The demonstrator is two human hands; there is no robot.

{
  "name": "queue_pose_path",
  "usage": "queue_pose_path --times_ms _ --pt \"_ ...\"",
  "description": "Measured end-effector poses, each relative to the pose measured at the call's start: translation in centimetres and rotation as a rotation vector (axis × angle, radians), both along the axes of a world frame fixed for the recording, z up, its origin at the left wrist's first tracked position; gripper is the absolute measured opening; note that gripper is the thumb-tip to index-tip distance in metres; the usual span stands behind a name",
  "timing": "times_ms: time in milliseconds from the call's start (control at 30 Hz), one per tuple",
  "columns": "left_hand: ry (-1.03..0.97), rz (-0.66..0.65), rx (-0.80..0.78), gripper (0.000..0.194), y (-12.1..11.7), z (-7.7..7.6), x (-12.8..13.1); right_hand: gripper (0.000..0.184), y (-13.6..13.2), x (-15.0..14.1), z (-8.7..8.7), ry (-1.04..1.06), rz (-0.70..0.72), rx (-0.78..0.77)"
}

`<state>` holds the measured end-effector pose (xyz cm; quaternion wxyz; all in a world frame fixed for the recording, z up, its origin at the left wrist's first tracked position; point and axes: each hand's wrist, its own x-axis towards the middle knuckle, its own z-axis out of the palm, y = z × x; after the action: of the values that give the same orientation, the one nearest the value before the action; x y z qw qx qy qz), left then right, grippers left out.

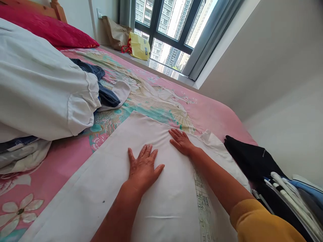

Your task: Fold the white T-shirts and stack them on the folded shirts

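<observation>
A white cloth (108, 181) lies spread flat on the pink flowered bed sheet (212, 114). My left hand (143, 166) rests palm down on the cloth's middle, fingers spread and flat. My right hand (181, 142) lies flat on the cloth a little farther up, near its far edge, fingers stretched out. Neither hand holds anything. A faint printed pattern (202, 198) shows on the cloth beside my right forearm, which wears a yellow sleeve (257, 222).
A bulky white bundle (40, 90) sits at the left with dark blue clothes (101, 84) beside it. Folded dark and striped garments (264, 168) are stacked at the right. A red pillow (47, 28) lies at the head. Bags (131, 42) stand on the window sill.
</observation>
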<state>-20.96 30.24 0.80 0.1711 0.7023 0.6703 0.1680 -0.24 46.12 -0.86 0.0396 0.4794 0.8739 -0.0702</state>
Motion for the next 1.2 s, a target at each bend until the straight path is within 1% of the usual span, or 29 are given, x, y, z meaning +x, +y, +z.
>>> queue_pose_path --times_ms 67,100,133,167,200,233,267,300,333,367,400,433,467,567,633,667,733,767,800,833,867,900,933,967,1000,1067,1133,1167,1200 --pt "0.054 0.054 -0.039 0.057 0.3 -0.1 -1.0 0.059 3.9 -1.6 0.1 -0.036 -0.119 -0.012" --pt "0.078 0.096 -0.061 0.059 0.5 -0.2 -1.5 0.059 4.9 -2.5 0.3 -0.057 -0.177 -0.014" --pt "0.095 0.140 -0.081 0.060 0.7 -0.2 -2.0 0.059 5.3 -3.3 0.5 -0.069 -0.235 -0.007" --pt "0.105 0.185 -0.097 0.060 0.9 -0.1 -2.4 0.059 5.0 -4.1 0.8 -0.068 -0.285 0.015" --pt "0.107 0.231 -0.106 0.059 1.0 -0.1 -2.7 0.059 4.1 -4.9 1.0 -0.049 -0.310 0.051" --pt "0.100 0.272 -0.109 0.058 1.2 -0.1 -2.9 0.059 2.7 -5.6 1.2 -0.017 -0.286 0.092" --pt "0.087 0.305 -0.105 0.056 1.2 0.0 -3.1 0.060 1.0 -6.2 1.3 0.022 -0.207 0.121" --pt "0.070 0.329 -0.097 0.055 1.3 0.0 -3.1 0.060 -0.6 -6.8 1.3 0.056 -0.074 0.132" --pt "0.050 0.349 -0.087 0.054 1.3 0.1 -3.1 0.060 -2.1 -7.4 1.3 0.074 0.093 0.105" --pt "0.030 0.363 -0.077 0.053 1.3 0.1 -3.0 0.059 -3.1 -7.9 1.2 0.077 0.229 0.064" --pt "0.012 0.371 -0.068 0.053 1.3 0.1 -2.9 0.059 -3.5 -8.5 1.2 0.071 0.319 0.021" --pt "-0.004 0.379 -0.058 0.052 1.3 0.0 -2.9 0.060 -3.2 -9.2 1.1 0.059 0.345 -0.015" --pt "-0.019 0.386 -0.050 0.052 1.4 0.0 -2.8 0.060 -2.4 -10.0 1.1 0.042 0.315 -0.036" --pt "-0.068 0.400 -0.031 0.051 1.4 -0.2 -3.0 0.062 2.2 -12.9 1.1 -0.019 0.102 -0.078" --pt "-0.116 0.425 -0.006 0.051 1.5 -0.3 -3.1 0.063 4.5 -14.7 1.2 -0.042 -0.016 -0.114" --pt "-0.146 0.447 0.009 0.052 1.5 -0.3 -3.2 0.063 4.9 -15.5 1.2 -0.036 -0.060 -0.115" --pt "-0.220 0.506 0.040 0.055 1.4 -0.1 -3.2 0.064 4.1 -16.4 1.0 0.016 -0.099 -0.057" --pt "-0.259 0.533 0.052 0.056 1.4 0.0 -3.2 0.064 3.2 -16.6 0.8 0.048 -0.073 -0.006" --pt "-0.294 0.557 0.063 0.057 1.4 0.1 -3.1 0.064 2.1 -16.7 0.6 0.073 -0.005 0.035" --pt "-0.323 0.576 0.075 0.057 1.4 0.2 -3.0 0.063 1.2 -16.7 0.4 0.086 0.094 0.056" --pt "-0.344 0.590 0.087 0.058 1.4 0.2 -3.0 0.062 0.5 -16.8 0.3 0.086 0.194 0.054" --pt "-0.356 0.601 0.099 0.058 1.4 0.3 -2.9 0.061 0.2 -16.9 0.2 0.077 0.265 0.034" --pt "-0.361 0.611 0.107 0.058 1.3 0.3 -2.9 0.061 0.3 -17.1 0.1 0.063 0.284 0.003" --pt "-0.358 0.615 0.110 0.057 1.3 0.3 -3.0 0.062 0.8 -17.5 0.2 0.052 0.250 -0.028" --pt "-0.348 0.610 0.107 0.055 1.3 0.3 -3.0 0.063 1.5 -18.0 0.3 0.048 0.178 -0.054" --pt "-0.311 0.545 0.092 0.047 1.2 0.4 -3.2 0.064 2.9 -19.1 0.9 0.066 0.022 -0.111" --pt "-0.288 0.406 0.087 0.038 1.0 0.5 -3.2 0.063 3.0 -19.5 1.8 0.149 -0.058 -0.157" --pt "-0.291 0.320 0.088 0.035 0.8 0.6 -3.2 0.061 2.2 -19.2 2.2 0.214 -0.070 -0.155" --pt "-0.301 0.230 0.093 0.035 0.7 0.7 -3.2 0.060 0.9 -18.4 2.5 0.281 -0.066 -0.135"
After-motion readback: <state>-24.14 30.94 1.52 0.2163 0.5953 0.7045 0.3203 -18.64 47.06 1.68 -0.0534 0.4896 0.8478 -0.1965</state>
